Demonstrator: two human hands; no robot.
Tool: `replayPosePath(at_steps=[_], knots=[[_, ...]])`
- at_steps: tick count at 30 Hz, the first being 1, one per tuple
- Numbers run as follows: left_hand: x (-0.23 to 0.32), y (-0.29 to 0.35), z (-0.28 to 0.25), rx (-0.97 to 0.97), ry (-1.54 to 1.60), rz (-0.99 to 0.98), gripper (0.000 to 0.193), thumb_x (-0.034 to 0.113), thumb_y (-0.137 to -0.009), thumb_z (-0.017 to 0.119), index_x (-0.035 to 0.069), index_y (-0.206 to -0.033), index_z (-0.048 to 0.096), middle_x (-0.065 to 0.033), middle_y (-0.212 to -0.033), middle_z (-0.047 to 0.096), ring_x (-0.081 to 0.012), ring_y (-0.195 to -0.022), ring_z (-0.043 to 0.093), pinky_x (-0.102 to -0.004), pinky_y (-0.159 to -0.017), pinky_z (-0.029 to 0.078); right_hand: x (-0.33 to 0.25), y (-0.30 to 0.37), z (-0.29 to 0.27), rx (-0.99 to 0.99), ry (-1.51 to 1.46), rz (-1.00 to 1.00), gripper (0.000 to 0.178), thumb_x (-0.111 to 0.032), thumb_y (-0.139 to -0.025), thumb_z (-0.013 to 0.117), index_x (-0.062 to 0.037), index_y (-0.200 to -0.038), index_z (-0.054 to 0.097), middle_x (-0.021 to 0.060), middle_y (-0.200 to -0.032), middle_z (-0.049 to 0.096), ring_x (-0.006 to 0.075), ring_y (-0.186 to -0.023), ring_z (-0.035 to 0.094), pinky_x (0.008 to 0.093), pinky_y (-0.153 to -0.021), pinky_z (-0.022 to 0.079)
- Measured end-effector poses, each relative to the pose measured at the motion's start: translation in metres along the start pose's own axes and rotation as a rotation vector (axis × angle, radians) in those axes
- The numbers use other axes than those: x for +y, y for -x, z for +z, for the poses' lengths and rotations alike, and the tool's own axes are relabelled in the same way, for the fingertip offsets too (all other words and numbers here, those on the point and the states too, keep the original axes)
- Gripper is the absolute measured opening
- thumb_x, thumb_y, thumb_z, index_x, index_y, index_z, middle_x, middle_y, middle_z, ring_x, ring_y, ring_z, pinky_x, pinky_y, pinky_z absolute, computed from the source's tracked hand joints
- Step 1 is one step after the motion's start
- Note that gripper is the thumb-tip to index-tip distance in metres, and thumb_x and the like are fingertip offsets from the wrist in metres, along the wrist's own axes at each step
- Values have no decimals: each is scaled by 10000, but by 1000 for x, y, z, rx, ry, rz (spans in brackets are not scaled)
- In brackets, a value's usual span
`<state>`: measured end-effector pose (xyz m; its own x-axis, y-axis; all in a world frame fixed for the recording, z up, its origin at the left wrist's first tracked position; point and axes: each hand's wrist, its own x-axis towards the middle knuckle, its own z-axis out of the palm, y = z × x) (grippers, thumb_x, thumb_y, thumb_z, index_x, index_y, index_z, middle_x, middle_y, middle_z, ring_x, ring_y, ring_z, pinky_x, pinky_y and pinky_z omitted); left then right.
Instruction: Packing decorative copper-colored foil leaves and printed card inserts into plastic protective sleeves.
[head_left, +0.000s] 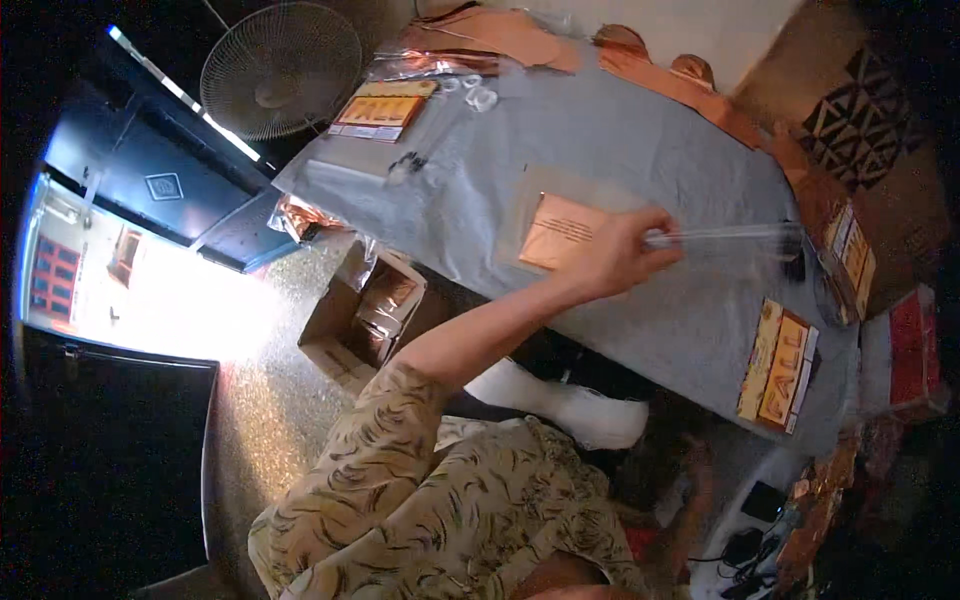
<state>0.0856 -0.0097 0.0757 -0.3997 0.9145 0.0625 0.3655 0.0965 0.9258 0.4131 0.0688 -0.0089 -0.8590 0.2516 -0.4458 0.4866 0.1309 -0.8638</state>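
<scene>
My left hand [630, 250] is raised over the table, its fingers closed on a thin clear strip, perhaps a straw or rolled plastic [725, 234], which stretches to the right and is blurred. Just left of that hand, a flat copper-orange packet [558, 232] with small dark print lies on a clear plastic sleeve [512, 225]. Low in the shade beside the table's near edge, my right hand [697, 468] is dim and blurred, and its fingers cannot be made out.
A grey-covered table [640, 150] bears printed cards [778, 365] at the right and more [380, 112] at the far left, near clear tape rolls [482, 98]. Copper foil pieces [490, 38] line the back. An open cardboard box [365, 310] and a fan [280, 70] stand left; cables [745, 555] lie lower right.
</scene>
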Motion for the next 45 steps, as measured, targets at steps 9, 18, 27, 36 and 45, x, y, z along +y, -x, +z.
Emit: replayPosePath(at_steps=[9,18,27,36,45], knots=[[-54,69,-84,4,500,70,306,17,-891,689,27,-1180,588,-70,-1152,639,-175,-1053,640,-312,-921,543,-92,-7,-12,555,-82,-556,548,-345,-1036,414,80,-1375,480,206,-1418,502,298,-1354,445,427,-1164,299],[-45,112,-129,19,290,112,366,-118,-853,646,20,-1190,605,-44,-1239,591,-132,-1136,574,-287,-956,505,-195,-126,-3,-7,-542,-210,910,-735,-951,214,32,-1224,619,170,-1215,655,257,-1171,601,398,-1030,430],[-50,129,-163,-24,485,-63,545,-44,-826,704,35,-1334,521,-92,-1284,593,-234,-1135,629,-325,-919,509,-233,-153,7,151,-220,-317,416,-414,-964,604,-18,-1086,648,115,-1049,692,150,-849,655,275,-743,526],[-60,126,-194,-99,588,-5,715,-40,-851,694,82,-1466,351,-96,-1278,592,-179,-1074,636,-301,-890,530,-293,-164,26,198,-26,-293,263,-82,-889,642,-9,-1141,622,97,-1006,701,80,-734,624,211,-631,503],[-90,111,-336,463,-103,396,524,-40,-847,669,66,-1339,523,-42,-1004,651,-109,-922,623,-272,-853,507,-352,-208,102,181,18,-1100,157,26,-913,607,7,-1067,630,128,-1131,697,172,-973,693,302,-851,571]])
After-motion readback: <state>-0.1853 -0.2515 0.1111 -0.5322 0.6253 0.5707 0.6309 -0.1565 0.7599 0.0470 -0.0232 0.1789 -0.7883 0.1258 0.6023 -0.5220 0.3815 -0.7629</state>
